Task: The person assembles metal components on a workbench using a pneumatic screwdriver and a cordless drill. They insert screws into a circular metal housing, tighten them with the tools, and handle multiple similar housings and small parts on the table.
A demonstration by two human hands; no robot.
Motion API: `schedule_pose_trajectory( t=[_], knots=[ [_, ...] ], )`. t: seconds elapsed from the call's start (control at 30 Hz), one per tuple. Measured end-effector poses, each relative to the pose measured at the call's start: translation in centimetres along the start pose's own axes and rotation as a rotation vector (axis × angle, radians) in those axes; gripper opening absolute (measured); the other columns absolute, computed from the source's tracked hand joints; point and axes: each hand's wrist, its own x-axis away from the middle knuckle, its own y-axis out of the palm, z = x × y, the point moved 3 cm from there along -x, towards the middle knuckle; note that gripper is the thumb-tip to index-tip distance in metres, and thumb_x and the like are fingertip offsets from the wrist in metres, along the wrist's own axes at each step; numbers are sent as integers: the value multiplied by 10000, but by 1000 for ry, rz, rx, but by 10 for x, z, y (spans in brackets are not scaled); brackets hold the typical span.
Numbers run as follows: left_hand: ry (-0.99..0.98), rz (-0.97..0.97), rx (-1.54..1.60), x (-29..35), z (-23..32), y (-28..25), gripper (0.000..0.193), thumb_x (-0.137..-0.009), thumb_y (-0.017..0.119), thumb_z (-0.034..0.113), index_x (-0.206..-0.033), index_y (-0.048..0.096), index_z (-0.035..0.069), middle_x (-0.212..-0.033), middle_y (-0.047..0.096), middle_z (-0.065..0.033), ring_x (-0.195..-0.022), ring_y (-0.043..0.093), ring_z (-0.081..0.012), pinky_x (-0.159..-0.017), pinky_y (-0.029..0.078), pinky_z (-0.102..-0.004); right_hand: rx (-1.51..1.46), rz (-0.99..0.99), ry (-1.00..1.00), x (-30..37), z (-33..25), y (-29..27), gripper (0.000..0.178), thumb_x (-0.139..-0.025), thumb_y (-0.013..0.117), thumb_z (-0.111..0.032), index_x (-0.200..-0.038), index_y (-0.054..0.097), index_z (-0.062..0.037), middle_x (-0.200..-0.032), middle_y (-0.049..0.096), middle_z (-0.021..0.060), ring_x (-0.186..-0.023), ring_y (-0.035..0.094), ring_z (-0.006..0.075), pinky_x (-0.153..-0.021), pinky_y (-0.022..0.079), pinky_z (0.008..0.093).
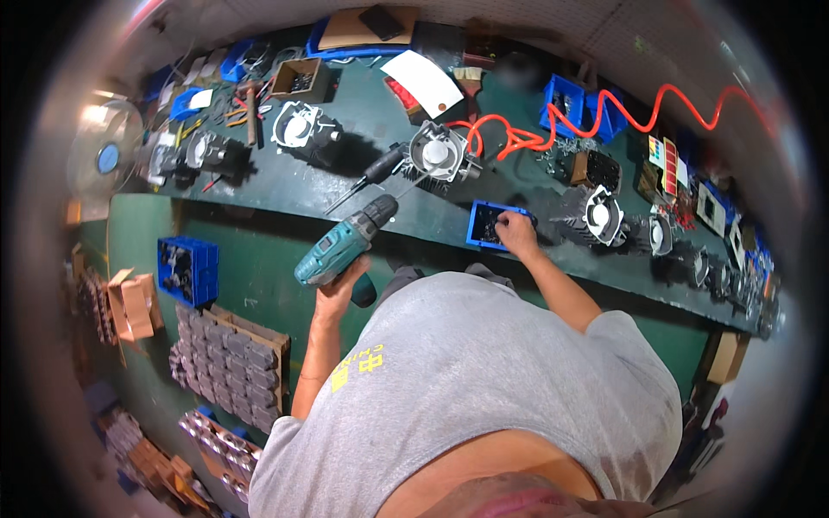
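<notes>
My left hand (345, 278) is wrapped round the grip of a teal cordless drill (332, 246), held in front of the bench edge. The drill's black chuck points up and right, with a long thin bit reaching toward a metal motor housing (434, 154) on the bench. My right hand (516, 231) dips into a small blue bin (477, 226) at the bench's front edge, among small dark parts. Its fingertips are pinched together; whatever they hold is too small to make out. A black-handled screwdriver (380, 168) lies left of the housing.
More housings stand along the green bench (363, 104), such as one at left (302, 129) and one at right (596, 216). An orange coiled air hose (639, 125) crosses the back right. A hammer (252, 112) lies at left. Grey castings (229, 363) are stacked on the floor.
</notes>
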Motion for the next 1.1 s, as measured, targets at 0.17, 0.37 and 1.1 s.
schedule_pose_trajectory(
  t=[0.17, 0.37, 1.1],
  knots=[
    [-78, -105, 70, -38, 3, -42, 294, -915, 750, 88, -1200, 699, 37, -1080, 731, -64, -915, 691, -176, -871, 550, -346, -102, 295, 44, -27, -10, -26, 221, -871, 686, -203, -1001, 738, -32, -958, 748, 197, -932, 716, 395, -830, 562, 472],
    [-125, -296, 88, -90, 8, -49, 294, -911, 747, 70, -1190, 692, -4, -978, 708, -60, -926, 666, -170, -878, 518, -314, -152, 602, 177, -72, 20, -32, 298, -850, 728, -184, -1041, 726, 44, -989, 756, 215, -960, 745, 329, -877, 581, 405],
    [-146, -184, -333, -104, 35, 30, 377, -881, 829, 247, -1172, 702, 43, -1011, 686, -27, -913, 646, -152, -838, 522, -318, -17, 478, 579, -225, 103, -66, 263, -885, 686, -220, -1133, 664, -135, -1250, 634, 188, -1145, 643, 424, -894, 575, 541]
  ],
)
